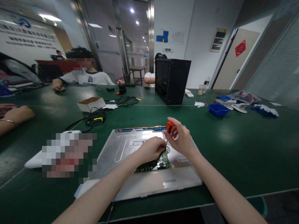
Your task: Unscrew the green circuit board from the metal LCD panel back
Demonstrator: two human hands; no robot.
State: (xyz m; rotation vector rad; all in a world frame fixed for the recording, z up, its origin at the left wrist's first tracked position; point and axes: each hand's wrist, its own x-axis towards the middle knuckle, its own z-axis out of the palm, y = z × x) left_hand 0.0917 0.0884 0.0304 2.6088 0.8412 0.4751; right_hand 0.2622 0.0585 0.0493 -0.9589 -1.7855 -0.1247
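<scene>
A silver metal panel (130,146), the back of a flat screen, lies on the green table (233,149) in front of me. A green circuit board (161,161) sits on its middle. My right hand (179,140) grips an orange-handled screwdriver (169,127), held upright with its tip down at the board. My left hand (151,149) is closed beside the shaft, fingers pinched at the tip over the board. A thin blue board strip (140,128) runs along the panel's far edge.
A black computer case (172,80) stands at the far middle. A small cardboard box (91,104) and black cables (95,119) lie far left, a blue tray (218,109) and gloves (265,110) far right. Two people sit across; another person's hand (14,115) rests at left.
</scene>
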